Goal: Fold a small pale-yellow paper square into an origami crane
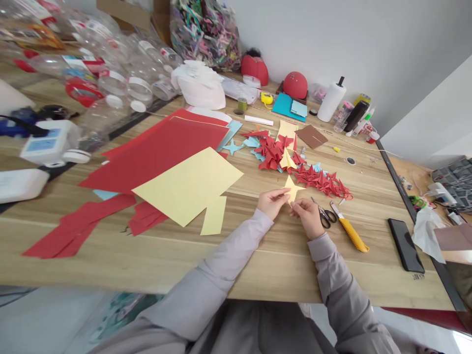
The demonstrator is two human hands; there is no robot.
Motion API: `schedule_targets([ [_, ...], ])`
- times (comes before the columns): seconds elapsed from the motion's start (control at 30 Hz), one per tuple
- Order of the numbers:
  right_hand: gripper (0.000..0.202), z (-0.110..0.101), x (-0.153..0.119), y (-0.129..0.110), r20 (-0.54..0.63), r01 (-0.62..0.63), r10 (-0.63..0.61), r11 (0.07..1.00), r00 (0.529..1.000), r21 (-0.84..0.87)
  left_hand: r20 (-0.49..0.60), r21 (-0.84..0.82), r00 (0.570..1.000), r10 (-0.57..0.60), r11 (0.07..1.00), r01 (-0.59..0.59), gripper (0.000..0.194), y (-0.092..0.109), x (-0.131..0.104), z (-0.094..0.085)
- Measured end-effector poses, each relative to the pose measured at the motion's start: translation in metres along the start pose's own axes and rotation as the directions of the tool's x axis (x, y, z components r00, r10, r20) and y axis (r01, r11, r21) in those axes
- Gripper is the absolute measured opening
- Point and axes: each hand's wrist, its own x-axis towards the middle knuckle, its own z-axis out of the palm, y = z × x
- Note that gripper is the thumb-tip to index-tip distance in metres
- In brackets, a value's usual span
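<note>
A pale yellow paper star (292, 188) is held between my two hands above the wooden table. My left hand (272, 202) pinches its left side, fingers closed. At its lower point, my right hand (307, 215) grips the paper between thumb and finger. Just beyond lie a folded yellow paper piece (287, 160) and a heap of red paper stars (272, 153). More red stars (324, 181) stretch out to the right. Black-handled scissors (325, 216) and a yellow utility knife (353, 233) rest right of my right hand.
Large red sheets (158, 152) and a yellow sheet (188, 187) cover the table's left side, near red strips (79, 226). Plastic bottles (110, 78) crowd the back left. A phone (405, 245) lies near the right edge. A white roll (332, 101) stands by the wall.
</note>
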Motion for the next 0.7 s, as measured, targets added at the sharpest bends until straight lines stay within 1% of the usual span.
schedule_targets([
  [0.1,0.021,-0.003,-0.004,0.002,0.030,-0.048,0.049,0.998,0.998,-0.042,-0.053,-0.023,0.998,-0.015,1.000,0.014,0.034,0.000,0.004,-0.003],
  [0.17,0.020,-0.006,-0.005,0.004,0.072,-0.054,0.057,0.997,0.996,-0.054,-0.070,-0.049,0.997,-0.030,0.998,0.026,0.035,0.000,0.006,-0.004],
  [0.3,0.029,-0.008,-0.004,-0.003,0.005,-0.038,0.038,0.999,0.999,-0.022,-0.049,-0.071,0.998,-0.030,0.997,0.026,0.031,-0.001,0.007,-0.003],
  [0.33,0.030,-0.008,-0.006,-0.007,0.028,-0.022,0.023,1.000,0.999,-0.019,-0.043,-0.071,0.999,-0.028,0.997,0.025,0.031,-0.002,0.008,-0.003],
  [0.37,0.027,-0.008,-0.010,-0.012,0.128,-0.004,0.006,1.000,0.992,-0.019,-0.039,-0.077,0.999,-0.029,0.997,0.026,0.032,-0.003,0.008,-0.003],
  [0.4,0.022,-0.009,-0.014,-0.017,0.325,-0.007,0.019,0.999,0.945,-0.036,-0.041,-0.092,0.998,-0.038,0.995,0.034,0.033,-0.005,0.009,-0.003],
  [0.43,0.021,-0.010,-0.018,-0.021,0.545,-0.040,0.080,0.996,0.835,-0.086,-0.042,-0.115,0.998,-0.048,0.992,0.043,0.034,-0.006,0.010,-0.004],
  [0.47,0.031,-0.010,-0.021,-0.023,0.727,-0.080,0.153,0.988,0.670,-0.134,-0.049,-0.155,0.997,-0.061,0.987,0.053,0.035,-0.007,0.011,-0.004],
  [0.5,0.035,-0.011,-0.023,-0.024,0.811,-0.111,0.192,0.981,0.553,-0.156,-0.050,-0.206,0.995,-0.084,0.976,0.072,0.036,-0.007,0.012,-0.005],
  [0.53,0.031,-0.012,-0.022,-0.023,0.810,-0.127,0.183,0.983,0.557,-0.135,-0.035,-0.264,0.993,-0.116,0.959,0.102,0.037,-0.007,0.012,-0.005],
  [0.57,0.023,-0.012,-0.018,-0.020,0.731,-0.127,0.135,0.990,0.669,-0.066,-0.003,-0.323,0.988,-0.156,0.935,0.147,0.036,-0.006,0.012,-0.005],
  [0.6,0.020,-0.012,-0.013,-0.016,0.568,-0.097,0.072,0.995,0.820,0.014,0.045,-0.379,0.978,-0.203,0.902,0.204,0.035,-0.005,0.012,-0.005],
  [0.63,0.018,-0.012,-0.006,-0.012,0.361,-0.047,0.017,0.996,0.932,0.075,0.103,-0.427,0.963,-0.249,0.863,0.269,0.033,-0.004,0.011,-0.004],
  [0.67,0.018,-0.011,0.002,-0.007,0.192,0.005,-0.029,0.992,0.981,0.123,0.170,-0.460,0.941,-0.292,0.821,0.338,0.030,-0.002,0.010,-0.004],
  [0.7,0.023,-0.009,0.009,-0.004,0.091,0.030,-0.047,0.982,0.995,0.186,0.229,-0.480,0.917,-0.325,0.782,0.397,0.027,-0.001,0.009,-0.003],
])
